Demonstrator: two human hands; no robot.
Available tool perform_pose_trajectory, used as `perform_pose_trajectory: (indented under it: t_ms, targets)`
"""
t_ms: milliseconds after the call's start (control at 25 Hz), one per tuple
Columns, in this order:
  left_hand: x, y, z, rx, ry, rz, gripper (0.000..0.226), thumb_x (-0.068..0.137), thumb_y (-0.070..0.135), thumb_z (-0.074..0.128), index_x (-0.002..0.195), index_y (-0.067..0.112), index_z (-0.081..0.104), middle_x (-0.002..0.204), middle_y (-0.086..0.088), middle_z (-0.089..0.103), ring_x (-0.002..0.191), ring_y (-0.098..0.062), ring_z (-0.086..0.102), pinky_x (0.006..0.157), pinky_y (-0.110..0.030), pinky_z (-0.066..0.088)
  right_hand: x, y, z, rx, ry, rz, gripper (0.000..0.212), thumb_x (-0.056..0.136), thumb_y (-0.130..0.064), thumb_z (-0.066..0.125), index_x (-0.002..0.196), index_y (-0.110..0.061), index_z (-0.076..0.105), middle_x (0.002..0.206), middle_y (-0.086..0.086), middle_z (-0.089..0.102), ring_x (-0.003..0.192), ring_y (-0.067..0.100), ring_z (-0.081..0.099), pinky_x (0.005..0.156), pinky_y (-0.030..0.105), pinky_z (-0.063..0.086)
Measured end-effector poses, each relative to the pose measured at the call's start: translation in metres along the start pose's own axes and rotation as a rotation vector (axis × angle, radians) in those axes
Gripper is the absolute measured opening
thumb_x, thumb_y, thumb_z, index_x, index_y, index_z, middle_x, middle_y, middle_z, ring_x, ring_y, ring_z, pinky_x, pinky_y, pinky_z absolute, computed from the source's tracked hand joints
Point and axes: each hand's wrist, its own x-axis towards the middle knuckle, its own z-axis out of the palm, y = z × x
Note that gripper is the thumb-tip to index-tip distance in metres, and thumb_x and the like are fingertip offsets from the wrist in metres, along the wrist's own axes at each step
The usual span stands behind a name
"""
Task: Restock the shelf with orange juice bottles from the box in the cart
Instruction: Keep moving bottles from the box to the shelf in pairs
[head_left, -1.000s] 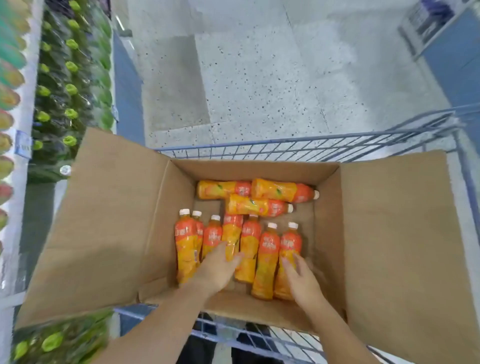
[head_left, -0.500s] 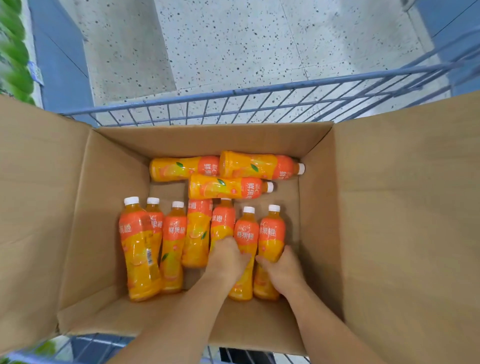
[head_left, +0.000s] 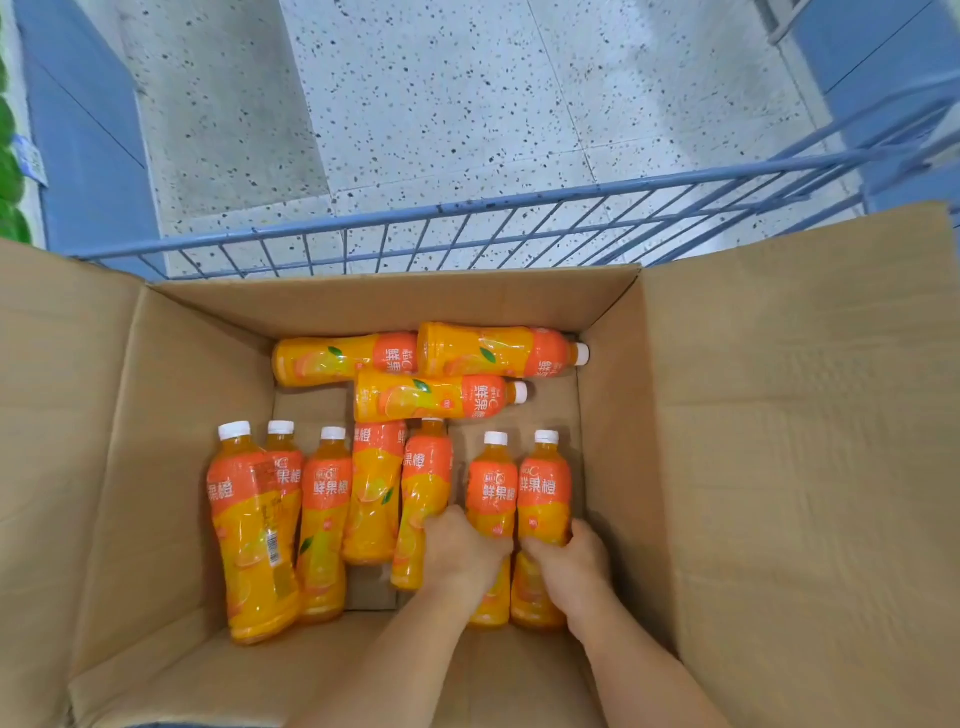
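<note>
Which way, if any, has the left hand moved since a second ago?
Yes. Judged against the box, the left hand shifted right, from mid-row to the second-from-right bottle.

Orange bottles (head_left: 491, 499) with white caps, red-orange labels; plain brown box (head_left: 779, 467); blue wire cart (head_left: 467, 208); grey speckled floor (head_left: 467, 93).

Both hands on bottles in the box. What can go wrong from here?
1. Left hand grips the second-from-right bottle close against the skewed bottle; lifting may drag that one.
2. The crosswise bottle lies over two necks and might roll.
3. Right hand holds the rightmost bottle low; it could slip.
</note>
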Motion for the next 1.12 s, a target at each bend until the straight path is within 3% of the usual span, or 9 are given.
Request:
perform_pose_trajectory:
  t_ms: [160, 280, 360, 480, 640, 720, 840, 960, 1120]
  targets:
    - [-0.016, 0.001, -0.013, -0.075, -0.016, 0.001, 0.044, 0.072, 0.035, 0.084, 0.105, 0.018, 0.06, 0.1, -0.001, 0.067, 0.087, -0.018, 0.061, 0.07, -0.028, 0.045, -0.015, -0.004, -0.008, 0.071, -0.018, -0.015, 0.039, 0.075, -0.029, 0.081, 0.109, -0.025, 0.062, 0.102, 0.002, 0.07, 0.095, 0.025, 0.068, 0.091, 0.051, 0.057]
    - [-0.04, 0.003, -0.044, -0.18, -0.039, -0.011, 0.045, 0.066, 0.037, 0.083, 0.102, 0.023, 0.059, 0.096, 0.003, 0.067, 0.087, -0.017, 0.064, 0.076, -0.034, 0.055, -0.043, -0.013, -0.017, 0.089, -0.078, -0.053, 0.039, 0.076, -0.026, 0.082, 0.11, -0.024, 0.064, 0.103, 0.003, 0.071, 0.095, 0.024, 0.069, 0.09, 0.05, 0.058]
    - [-0.058, 0.001, -0.072, -0.223, -0.026, -0.002, 0.044, 0.064, 0.038, 0.081, 0.1, 0.024, 0.06, 0.094, 0.001, 0.07, 0.084, -0.017, 0.067, 0.08, -0.04, 0.058, -0.067, -0.021, -0.025, 0.092, -0.108, -0.103, 0.032, 0.079, -0.019, 0.08, 0.108, -0.02, 0.065, 0.101, 0.005, 0.072, 0.092, 0.023, 0.07, 0.085, 0.045, 0.059]
    - [-0.088, 0.0, -0.12, -0.2, -0.009, 0.026, 0.043, 0.069, 0.034, 0.082, 0.101, 0.021, 0.056, 0.093, -0.003, 0.068, 0.082, -0.018, 0.066, 0.073, -0.038, 0.057, -0.111, -0.039, -0.041, 0.108, -0.135, -0.178, 0.027, 0.082, -0.015, 0.079, 0.105, -0.019, 0.065, 0.098, 0.005, 0.072, 0.088, 0.019, 0.07, 0.074, 0.035, 0.057]
    - [-0.135, 0.005, -0.186, -0.175, 0.062, 0.095, 0.041, 0.069, 0.033, 0.083, 0.096, 0.021, 0.054, 0.089, -0.002, 0.067, 0.077, -0.016, 0.065, 0.067, -0.034, 0.055, -0.165, -0.067, -0.064, 0.075, -0.111, -0.294, 0.033, 0.078, -0.022, 0.081, 0.107, -0.019, 0.064, 0.101, 0.004, 0.072, 0.092, 0.021, 0.07, 0.086, 0.045, 0.059]
    - [-0.163, 0.01, -0.217, -0.154, 0.125, 0.152, 0.04, 0.07, 0.032, 0.083, 0.094, 0.018, 0.054, 0.086, -0.001, 0.065, 0.073, -0.014, 0.062, 0.059, -0.03, 0.047, -0.195, -0.083, -0.075, 0.079, -0.097, -0.37, 0.033, 0.078, -0.021, 0.081, 0.106, -0.02, 0.064, 0.101, 0.004, 0.073, 0.091, 0.021, 0.071, 0.085, 0.047, 0.06]
    - [-0.202, 0.024, -0.258, -0.153, 0.232, 0.244, 0.043, 0.07, 0.037, 0.082, 0.096, 0.017, 0.054, 0.086, 0.0, 0.065, 0.075, -0.015, 0.061, 0.058, -0.031, 0.043, -0.238, -0.113, -0.087, 0.07, -0.056, -0.524, 0.032, 0.078, -0.021, 0.081, 0.106, -0.018, 0.065, 0.098, 0.002, 0.072, 0.088, 0.017, 0.069, 0.076, 0.036, 0.057]
    - [-0.238, 0.04, -0.299, -0.202, 0.289, 0.337, 0.045, 0.062, 0.043, 0.081, 0.091, 0.02, 0.054, 0.086, 0.0, 0.065, 0.079, -0.018, 0.064, 0.065, -0.035, 0.05, -0.291, -0.149, -0.093, 0.091, -0.024, -0.671, 0.029, 0.078, -0.021, 0.081, 0.104, -0.021, 0.067, 0.097, -0.001, 0.074, 0.087, 0.014, 0.07, 0.075, 0.033, 0.057]
    - [-0.275, 0.059, -0.355, -0.322, 0.362, 0.49, 0.044, 0.06, 0.037, 0.084, 0.088, 0.02, 0.054, 0.083, -0.003, 0.067, 0.075, -0.018, 0.067, 0.069, -0.039, 0.056, -0.353, -0.202, -0.095, 0.178, 0.011, -0.835, 0.031, 0.074, -0.024, 0.083, 0.1, -0.022, 0.068, 0.094, -0.002, 0.076, 0.088, 0.015, 0.073, 0.082, 0.041, 0.06]
